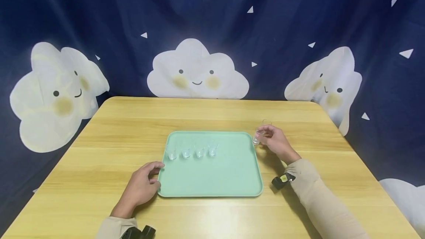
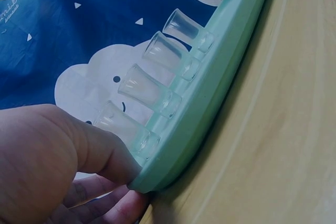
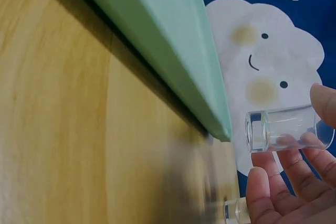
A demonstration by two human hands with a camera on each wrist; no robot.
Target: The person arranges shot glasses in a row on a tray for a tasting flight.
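Fingers of my right hand grip a clear shot glass just beyond the tray's right rim. In the right wrist view that glass lies sideways across the picture, between thumb and fingertips. My left hand holds the left edge of the mint-green tray, thumb and fingertips at its rim. Several clear glasses stand upright in a row on the tray's left part, among them the leftmost glass and the rightmost glass. The left wrist view shows this row beyond the thumb.
Another clear glass stands on the wooden table behind my right hand, partly hidden by it. A dark blue curtain with white clouds hangs behind the table. Small black cameras sit at both wrists.
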